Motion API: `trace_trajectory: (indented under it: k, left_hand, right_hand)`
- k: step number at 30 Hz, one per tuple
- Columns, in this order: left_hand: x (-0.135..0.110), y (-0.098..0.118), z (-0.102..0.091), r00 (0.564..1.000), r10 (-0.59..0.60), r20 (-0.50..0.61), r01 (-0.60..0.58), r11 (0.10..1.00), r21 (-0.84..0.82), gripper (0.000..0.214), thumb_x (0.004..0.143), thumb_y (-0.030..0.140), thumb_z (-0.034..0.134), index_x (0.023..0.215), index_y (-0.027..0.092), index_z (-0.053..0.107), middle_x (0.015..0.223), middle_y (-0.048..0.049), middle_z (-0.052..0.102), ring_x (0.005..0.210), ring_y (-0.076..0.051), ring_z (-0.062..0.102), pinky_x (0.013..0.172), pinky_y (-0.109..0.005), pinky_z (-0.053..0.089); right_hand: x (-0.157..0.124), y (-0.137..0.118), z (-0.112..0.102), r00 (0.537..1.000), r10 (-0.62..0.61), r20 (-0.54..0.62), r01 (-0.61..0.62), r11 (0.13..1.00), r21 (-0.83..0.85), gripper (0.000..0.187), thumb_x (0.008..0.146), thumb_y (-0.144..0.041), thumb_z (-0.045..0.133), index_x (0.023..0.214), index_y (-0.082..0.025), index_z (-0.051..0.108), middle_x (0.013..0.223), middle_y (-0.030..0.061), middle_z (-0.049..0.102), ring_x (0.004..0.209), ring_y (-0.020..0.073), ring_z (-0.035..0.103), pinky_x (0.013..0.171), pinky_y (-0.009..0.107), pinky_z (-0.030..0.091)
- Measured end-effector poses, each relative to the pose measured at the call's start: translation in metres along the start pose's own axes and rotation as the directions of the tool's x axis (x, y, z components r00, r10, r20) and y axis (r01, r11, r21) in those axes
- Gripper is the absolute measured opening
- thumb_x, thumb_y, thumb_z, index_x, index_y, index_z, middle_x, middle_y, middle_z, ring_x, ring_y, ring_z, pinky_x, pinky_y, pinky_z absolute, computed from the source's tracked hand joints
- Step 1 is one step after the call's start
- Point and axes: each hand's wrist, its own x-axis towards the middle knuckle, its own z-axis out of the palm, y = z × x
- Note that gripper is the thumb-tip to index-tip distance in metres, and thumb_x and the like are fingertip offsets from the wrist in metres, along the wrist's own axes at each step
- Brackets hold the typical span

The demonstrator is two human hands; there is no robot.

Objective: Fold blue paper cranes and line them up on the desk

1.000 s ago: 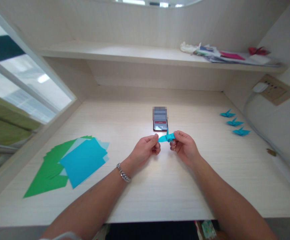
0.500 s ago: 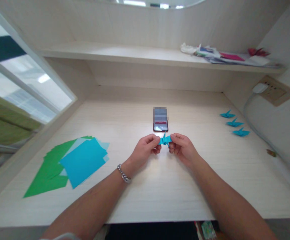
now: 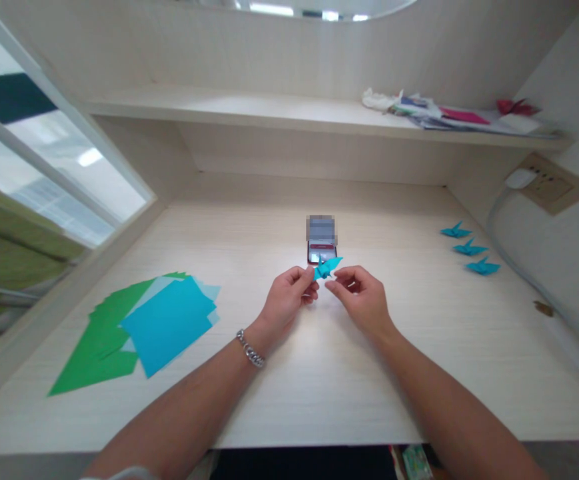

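A small blue paper crane (image 3: 326, 268) is pinched at its left end between the thumb and fingers of my left hand (image 3: 286, 303), just above the desk (image 3: 319, 373). My right hand (image 3: 362, 300) hovers right beside and below the crane. Its thumb and forefinger are loosely curled with a gap between them, and I see nothing held in them. A metal bracelet (image 3: 250, 349) circles my left wrist. Directly behind the crane a phone (image 3: 322, 241) lies flat on the desk.
A fan of green and blue paper sheets (image 3: 144, 327) lies at the left. Three finished blue cranes (image 3: 468, 249) sit in a row at the right. A cable (image 3: 519, 267) runs from the wall socket (image 3: 549, 187). Papers lie on the shelf (image 3: 449, 117) above.
My right hand has let go of the crane's right side and opened a little. The left hand has kept its pinch and lifted the crane slightly toward the phone.
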Motion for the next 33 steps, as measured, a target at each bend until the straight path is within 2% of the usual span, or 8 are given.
trace_trajectory:
  k: [6,9,18,24,29,33]
  left_hand:
    - [-0.001,-0.003,0.002,0.999,0.015,0.046,-0.016,1.000,0.014,0.035,0.077,0.048,0.068,0.072,0.015,0.056,0.070,-0.0020,0.062,0.059,-0.011,0.055,0.057,-0.024,0.041]
    - [0.000,-0.005,0.001,0.998,0.016,0.061,-0.021,0.997,0.075,0.036,0.077,0.049,0.068,0.071,0.015,0.057,0.068,-0.0029,0.062,0.057,-0.011,0.054,0.055,-0.024,0.040]
    - [0.001,-0.006,-0.004,0.993,0.070,0.094,-0.095,0.953,0.289,0.045,0.078,0.054,0.063,0.055,0.016,0.054,0.056,-0.0023,0.058,0.048,-0.011,0.048,0.049,-0.025,0.033]
    - [0.002,0.001,-0.009,0.990,0.119,0.073,-0.139,0.892,0.430,0.048,0.081,0.058,0.056,0.056,0.017,0.061,0.051,-0.0015,0.056,0.048,-0.013,0.046,0.050,-0.025,0.032]
    - [0.002,0.004,-0.011,0.985,0.138,0.100,-0.170,0.787,0.592,0.046,0.081,0.056,0.056,0.060,0.016,0.063,0.053,-0.0011,0.057,0.050,-0.015,0.047,0.051,-0.025,0.030]
    - [0.000,0.006,-0.009,0.980,0.136,0.148,-0.200,0.734,0.649,0.043,0.082,0.054,0.055,0.063,0.017,0.063,0.057,-0.0009,0.059,0.054,-0.016,0.049,0.054,-0.026,0.031]
  right_hand:
    - [-0.005,-0.002,0.004,0.999,-0.054,0.009,0.054,0.990,-0.129,0.014,0.079,-0.035,0.067,0.083,-0.022,0.067,0.075,0.0015,0.065,0.063,0.0148,0.058,0.058,0.028,0.046]
    - [-0.004,-0.002,0.002,0.998,-0.057,-0.007,0.055,0.986,-0.157,0.013,0.081,-0.034,0.064,0.079,-0.021,0.067,0.074,0.0018,0.066,0.063,0.0151,0.058,0.058,0.028,0.046]
    - [-0.002,-0.007,-0.002,0.994,-0.014,-0.105,-0.003,0.988,-0.156,0.016,0.079,-0.037,0.066,0.075,-0.021,0.067,0.071,0.0017,0.067,0.059,0.0155,0.057,0.055,0.028,0.045]
    - [0.005,0.000,-0.011,0.982,0.039,-0.184,-0.063,0.990,-0.126,0.023,0.077,-0.042,0.066,0.075,-0.019,0.069,0.070,0.0024,0.068,0.061,0.0164,0.058,0.057,0.028,0.045]
    - [0.024,0.010,-0.037,0.957,0.128,-0.259,-0.138,0.990,-0.023,0.031,0.074,-0.047,0.068,0.081,-0.017,0.068,0.064,0.0019,0.065,0.057,0.0159,0.058,0.054,0.027,0.045]
    - [0.030,0.019,-0.086,0.919,0.151,-0.364,-0.174,0.984,-0.030,0.040,0.069,-0.052,0.070,0.085,-0.015,0.068,0.064,0.0035,0.066,0.059,0.0179,0.061,0.050,0.027,0.046]
